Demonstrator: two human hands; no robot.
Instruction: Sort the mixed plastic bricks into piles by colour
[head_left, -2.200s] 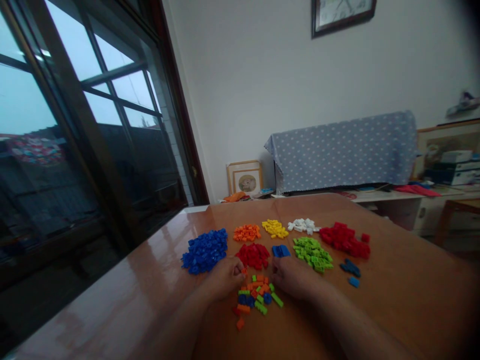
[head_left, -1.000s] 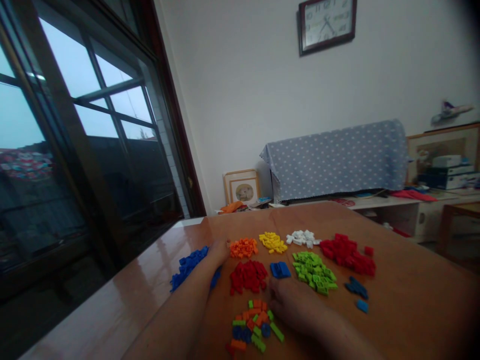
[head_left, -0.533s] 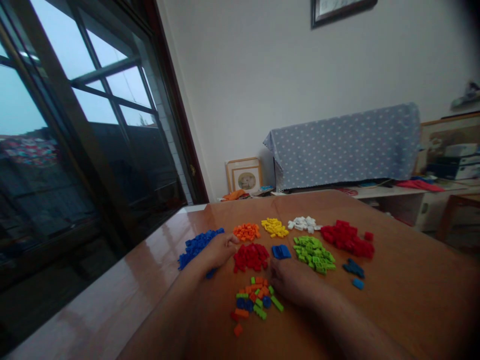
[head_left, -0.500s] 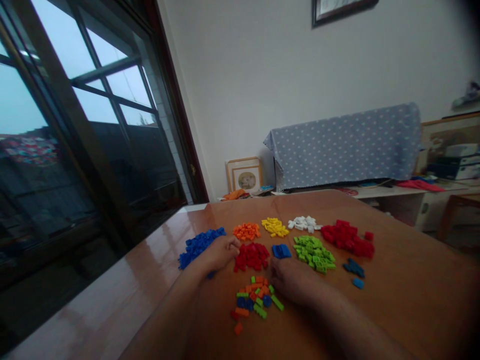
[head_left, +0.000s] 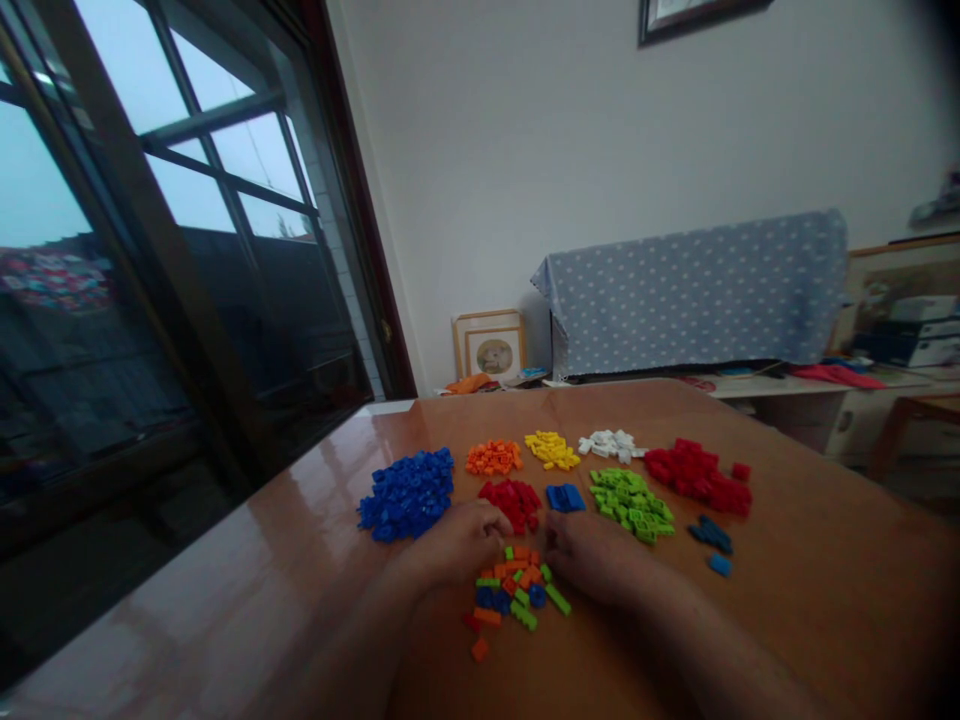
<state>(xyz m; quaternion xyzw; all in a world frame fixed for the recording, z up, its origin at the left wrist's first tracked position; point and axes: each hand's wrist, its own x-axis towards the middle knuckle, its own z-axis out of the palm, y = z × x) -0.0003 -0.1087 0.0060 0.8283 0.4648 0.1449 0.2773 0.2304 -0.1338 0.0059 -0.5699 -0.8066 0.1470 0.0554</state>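
The mixed cluster of small orange, green and blue plastic bricks (head_left: 516,588) lies on the glossy brown table (head_left: 810,610), between the two hands. At its left is the left hand (head_left: 466,538), its fingers curled and close together beside the heap of small red bricks (head_left: 513,503), just beyond the cluster; whether they pinch a brick I cannot tell. At its right is the right hand (head_left: 586,552), fingers bent inward, tips too hidden to tell whether they grip anything. Beyond the cluster to the left sits the large heap of dark blue bricks (head_left: 409,494); beyond it to the right are the flat blue pieces (head_left: 565,497) and the heap of lime green bricks (head_left: 631,505).
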